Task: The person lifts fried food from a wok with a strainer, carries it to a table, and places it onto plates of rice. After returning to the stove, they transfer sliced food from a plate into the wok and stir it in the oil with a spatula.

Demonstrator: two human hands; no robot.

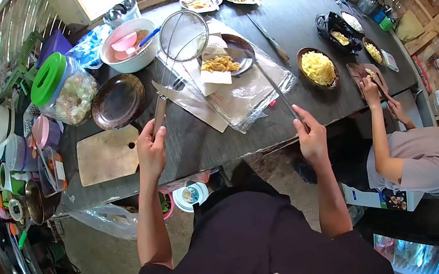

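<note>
My left hand (pixel 151 151) is closed around the handle of a round wire strainer (pixel 184 35), which is raised over the worktop. In my right hand (pixel 312 136) is a long, thin-handled utensil (pixel 276 89). Its far end reaches a dark plate (pixel 243 52), and I cannot make out whether it is a spatula or a ladle. White paper (pixel 215 76) lines that plate, with golden fried strips (pixel 221 65) lying on it. Underneath is a clear plastic sheet (pixel 247 94), partly over brown paper.
A cutting board (pixel 107 154), a brown plate (pixel 118 101), a green-lidded jar (pixel 65 87) and a white basin (pixel 129 46) stand left. At right are a bowl of pale cut strips (pixel 318 68) and a co-worker (pixel 420 155) cutting on a board. Two filled plates (pixel 200 2) are behind.
</note>
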